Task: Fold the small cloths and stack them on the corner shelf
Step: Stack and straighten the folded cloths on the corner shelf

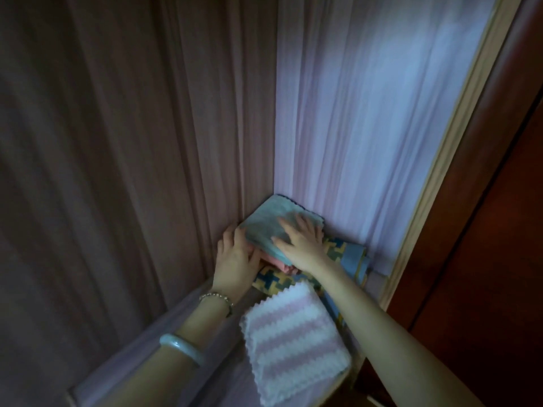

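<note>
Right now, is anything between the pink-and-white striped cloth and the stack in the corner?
Yes. Both forearms reach past the striped cloth, and the right hand lies flat on the blue cloth topping the stack, with the left hand against its side.

Folded pale-green terry cloth (266, 223) tops stack in curtained corner; pink folded cloth (276, 262) beneath, on blue-yellow patterned fabric (342, 249). Right hand (302, 239) flat on green cloth, fingers spread. Left hand (235, 258) against stack's left edge, beaded bracelet (216, 296) at wrist, pale jade bangle (182, 346) on forearm. Pink-and-white striped folded cloth (293, 345) lies nearer, apart from stack. Mauve curtains (147, 127) behind.
</note>
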Tool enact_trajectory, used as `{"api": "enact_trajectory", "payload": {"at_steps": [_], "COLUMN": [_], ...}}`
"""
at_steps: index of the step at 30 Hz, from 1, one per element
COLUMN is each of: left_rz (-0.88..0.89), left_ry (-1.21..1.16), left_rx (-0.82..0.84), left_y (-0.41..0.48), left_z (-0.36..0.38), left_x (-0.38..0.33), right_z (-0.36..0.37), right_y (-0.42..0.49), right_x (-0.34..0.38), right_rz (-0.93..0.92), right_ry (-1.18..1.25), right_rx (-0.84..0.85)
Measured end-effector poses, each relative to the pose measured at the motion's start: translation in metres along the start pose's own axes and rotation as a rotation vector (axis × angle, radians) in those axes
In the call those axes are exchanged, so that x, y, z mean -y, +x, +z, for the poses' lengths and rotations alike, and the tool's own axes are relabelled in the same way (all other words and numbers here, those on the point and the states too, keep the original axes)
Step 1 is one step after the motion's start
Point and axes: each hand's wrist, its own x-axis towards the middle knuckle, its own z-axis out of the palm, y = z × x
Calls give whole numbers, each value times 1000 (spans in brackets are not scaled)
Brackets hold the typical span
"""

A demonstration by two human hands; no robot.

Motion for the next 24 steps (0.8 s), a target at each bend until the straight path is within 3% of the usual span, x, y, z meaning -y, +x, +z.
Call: {"api": "enact_trajectory", "payload": {"at_steps": [2,4,7,11,16,19,24], "left_rz": [-38,-133,-279,-239,-478,-559,-543], "left_ry": [-97,-283,-418,-462,-334,-460,-730], "left_rx": [45,227,614,820,704,678,598], "left_y": [-6,-12,-32,-63,-92,-107,-120], "left_z": [-6,-21,-40,-56,-73,-74,-71], "left_x": [6,10,7,-10,-26,-32,-29], "right_z": [-9,-24,-41,-48,-59,-54,-35], "right_y": [-11,-25,-51,-79,-115,-132,-136], "right_x": [5,10,16,11,-1,0,12], "right_rz": [-4,24,98,162,315,336,286], "right_ry": [168,259,277,278,292,308,630], "right_rx": [-195,-231,38,250,484,615,515]}}
